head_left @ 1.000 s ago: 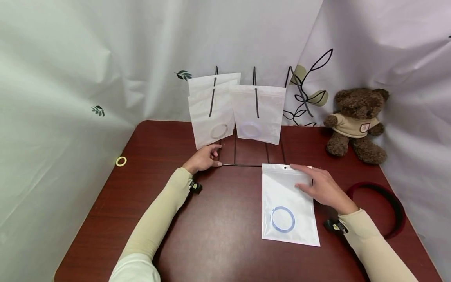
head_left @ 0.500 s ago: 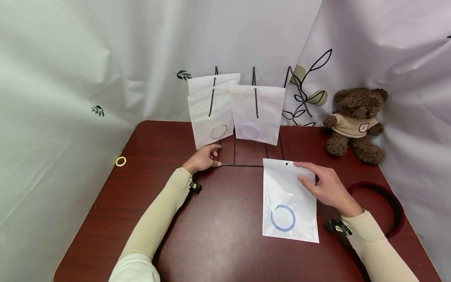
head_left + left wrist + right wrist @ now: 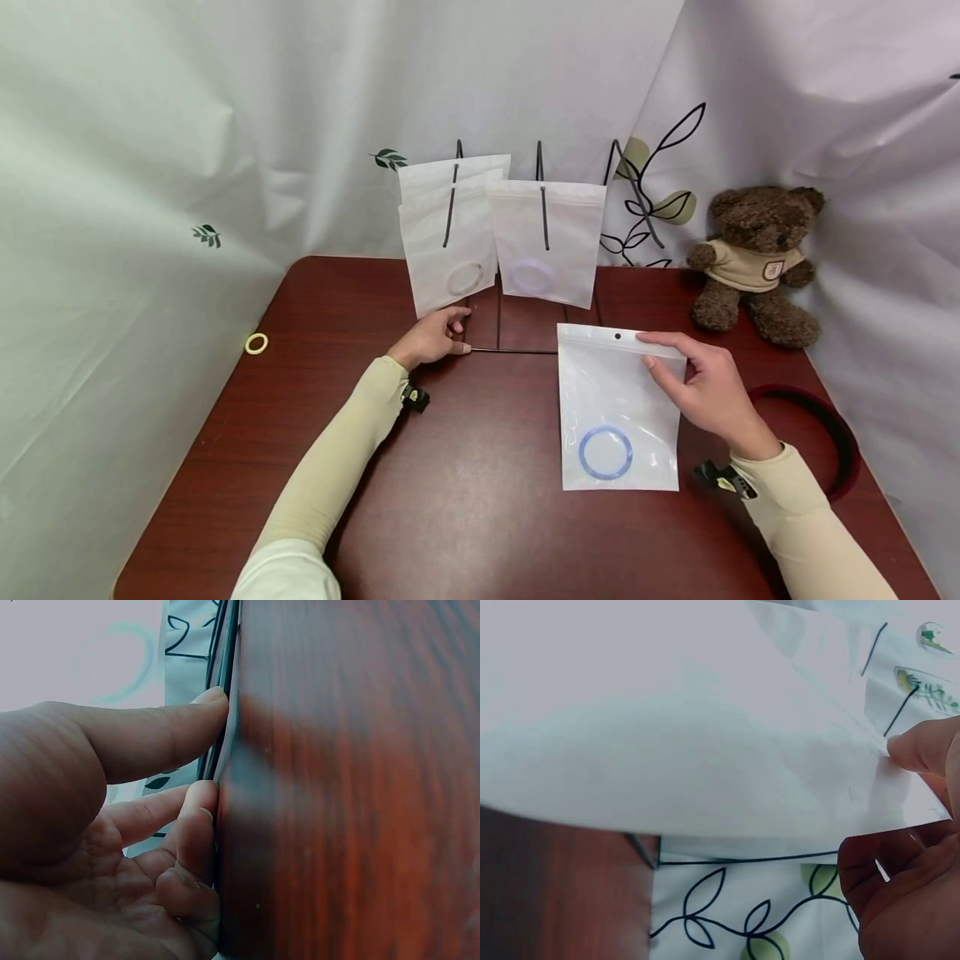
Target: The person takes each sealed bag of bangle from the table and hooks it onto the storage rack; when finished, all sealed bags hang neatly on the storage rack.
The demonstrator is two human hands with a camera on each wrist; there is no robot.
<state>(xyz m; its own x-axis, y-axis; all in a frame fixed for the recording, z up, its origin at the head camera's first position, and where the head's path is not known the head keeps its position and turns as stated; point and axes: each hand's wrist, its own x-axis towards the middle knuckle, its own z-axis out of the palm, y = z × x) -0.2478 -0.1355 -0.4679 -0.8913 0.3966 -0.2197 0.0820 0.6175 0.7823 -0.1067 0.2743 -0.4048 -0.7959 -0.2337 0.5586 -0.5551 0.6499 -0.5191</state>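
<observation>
White plastic catches the light as the pouch (image 3: 618, 408) comes up off the dark red table (image 3: 465, 500). A second ago it lay flat under the right hand (image 3: 708, 387); now its top edge is raised and tilted toward the person, the bottom edge low near the tabletop, though I cannot tell whether it still touches the wood. The right hand's fingers and thumb pinch the upper right corner, just beside the small hang hole, and the right wrist view shows a thumb tip pressed on the white sheet (image 3: 705, 742). The blue ring (image 3: 605, 452) sits in the lower part of the pouch, seen through the plastic.

The left hand (image 3: 435, 335) has not shifted. Its fingers rest curled against the thin black base bar of the wire rack (image 3: 517, 351), and the left wrist view shows fingertips (image 3: 206, 705) pressing on that bar at the table surface, as if steadying it.

Behind, two more pouches hang on the rack's prongs, one with a pale ring (image 3: 465, 277) and one with a lilac ring (image 3: 534, 275). The third prong (image 3: 637, 196) on the right carries nothing, so to my eye the lifted pouch is being brought up toward it.
</observation>
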